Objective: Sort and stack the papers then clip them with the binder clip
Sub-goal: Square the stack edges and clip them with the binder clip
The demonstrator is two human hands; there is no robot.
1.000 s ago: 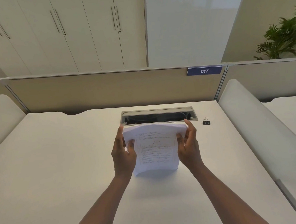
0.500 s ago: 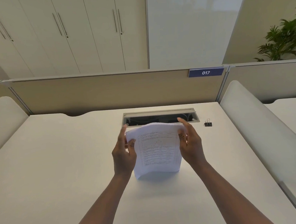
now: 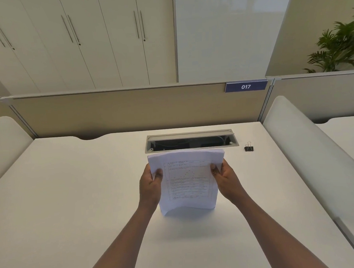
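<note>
White desk (image 3: pixel 72 202) fills an office cubicle — papers (image 3: pixel 187 181) stand on end at its middle, gripped by left hand (image 3: pixel 149 187) and right hand (image 3: pixel 226 180) at either side. Binder clip (image 3: pixel 249 148) sits apart near the far right edge — beside the cable tray (image 3: pixel 191 141).

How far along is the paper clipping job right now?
Done: the papers look gathered into one stack. In hand: the left hand and right hand grip its sides, holding it upright on the desk. Left: the binder clip lies unused, off to the right.
</note>
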